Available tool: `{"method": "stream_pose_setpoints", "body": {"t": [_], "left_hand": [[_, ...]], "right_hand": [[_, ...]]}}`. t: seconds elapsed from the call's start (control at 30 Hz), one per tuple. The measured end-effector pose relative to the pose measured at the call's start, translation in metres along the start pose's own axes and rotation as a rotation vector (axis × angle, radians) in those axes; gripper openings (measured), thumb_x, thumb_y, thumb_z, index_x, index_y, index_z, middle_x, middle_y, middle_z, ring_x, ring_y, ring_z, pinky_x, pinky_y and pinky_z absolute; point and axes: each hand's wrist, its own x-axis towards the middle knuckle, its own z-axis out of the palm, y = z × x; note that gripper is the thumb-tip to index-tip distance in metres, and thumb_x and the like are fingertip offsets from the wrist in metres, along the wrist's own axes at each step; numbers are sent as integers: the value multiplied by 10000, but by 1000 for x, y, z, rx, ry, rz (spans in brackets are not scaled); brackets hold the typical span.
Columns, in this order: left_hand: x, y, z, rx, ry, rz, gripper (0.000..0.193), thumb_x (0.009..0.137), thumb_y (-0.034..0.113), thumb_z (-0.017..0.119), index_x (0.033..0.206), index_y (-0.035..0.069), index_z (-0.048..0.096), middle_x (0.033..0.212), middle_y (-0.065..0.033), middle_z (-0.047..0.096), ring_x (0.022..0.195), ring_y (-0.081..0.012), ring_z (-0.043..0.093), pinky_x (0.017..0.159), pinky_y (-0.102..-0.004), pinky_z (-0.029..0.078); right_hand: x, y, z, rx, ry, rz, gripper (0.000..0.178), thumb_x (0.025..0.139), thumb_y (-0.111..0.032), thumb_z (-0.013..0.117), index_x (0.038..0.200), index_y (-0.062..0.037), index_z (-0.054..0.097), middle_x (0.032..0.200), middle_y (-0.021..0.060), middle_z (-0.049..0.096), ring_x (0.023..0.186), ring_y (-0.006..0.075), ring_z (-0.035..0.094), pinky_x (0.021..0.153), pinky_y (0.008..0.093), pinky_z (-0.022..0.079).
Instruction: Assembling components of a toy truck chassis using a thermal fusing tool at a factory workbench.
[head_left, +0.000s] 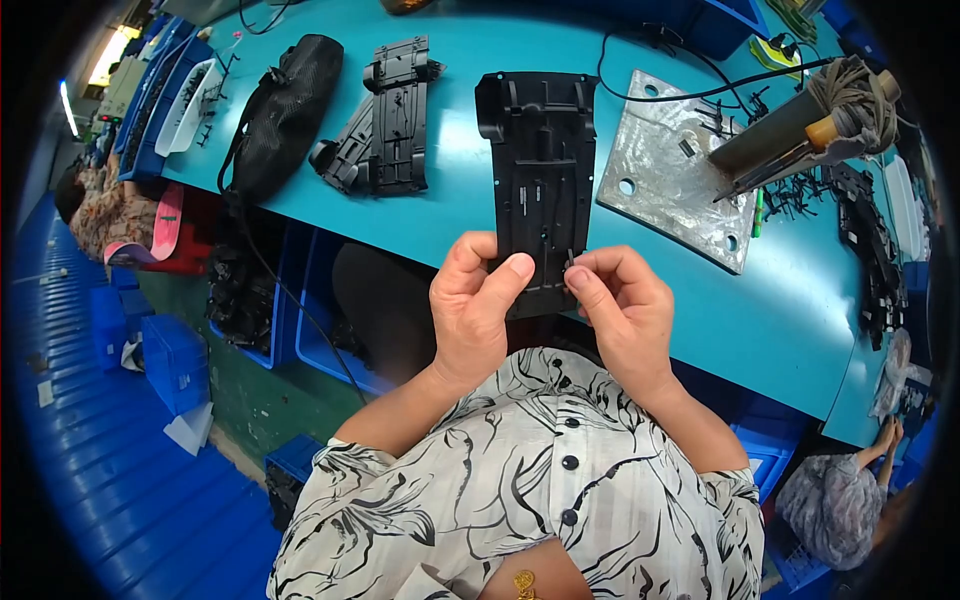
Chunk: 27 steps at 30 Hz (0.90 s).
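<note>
A long black molded plastic part [540,185] stretches away from me over the near table edge, its ribbed side facing up. My left hand [475,305] grips its near left edge, thumb on top and fingers curled beneath. At the near right edge, my right hand [625,310] pinches a small dark piece [571,258] between thumb and forefinger, against or just above the part. What kind of piece it is, I cannot make out. Two similar black plastic parts [400,120] lie overlapped on the table to the left, one slanted under the other.
The turquoise table [460,215] carries a black carbon-patterned bag [290,120] and a white tray [190,105] at left. Right stands a metal plate [660,150] with a slanted post wrapped in cord. Blue bins [340,300] sit below the edge. Other people [835,510] work nearby.
</note>
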Motion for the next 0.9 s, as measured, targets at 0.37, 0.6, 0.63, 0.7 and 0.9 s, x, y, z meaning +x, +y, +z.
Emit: {"method": "stream_pose_setpoints", "body": {"t": [0.37, 0.6, 0.63, 0.7, 0.9], "left_hand": [[-8, 3, -4, 142, -72, 62, 51, 896, -4, 536, 944, 0, 520, 921, -89, 639, 791, -80, 578, 730, -231, 497], [-3, 13, -5, 50, -103, -99, 60, 879, 0, 552, 938, 9, 548, 904, -41, 630, 787, -46, 546, 728, -206, 460], [-4, 13, -6, 55, -104, -102, 60, 879, 0, 552, 938, 9, 548, 904, -41, 630, 787, -46, 546, 728, -206, 460], [-7, 12, -8, 112, -172, -113, 59, 881, -2, 554, 937, 13, 548, 894, -24, 614, 769, -38, 526, 706, -196, 442], [-2, 13, -4, 181, -215, -192, 132, 886, -2, 569, 1018, -2, 561, 955, -27, 560, 823, -54, 521, 716, -184, 435]], "right_hand": [[3, 1, -10, 202, -128, 353, 155, 841, -150, 687, 808, -29, 595, 749, 7, 612, 568, 18, 455, 478, 177, 346], [3, 4, 3, 21, 52, -191, 200, 806, -108, 712, 932, -13, 590, 881, 18, 617, 757, 82, 557, 687, 214, 444], [2, 5, 3, 235, -50, -74, 196, 825, -90, 693, 970, -6, 592, 862, 16, 625, 802, 89, 571, 743, 218, 449], [1, 4, 3, 256, -81, -12, 177, 835, -81, 681, 976, -6, 604, 888, 19, 634, 813, 88, 578, 752, 223, 457], [-1, 3, 10, 438, -22, 138, 146, 857, -55, 650, 992, -8, 625, 948, 39, 661, 827, 76, 598, 757, 229, 483]]}}
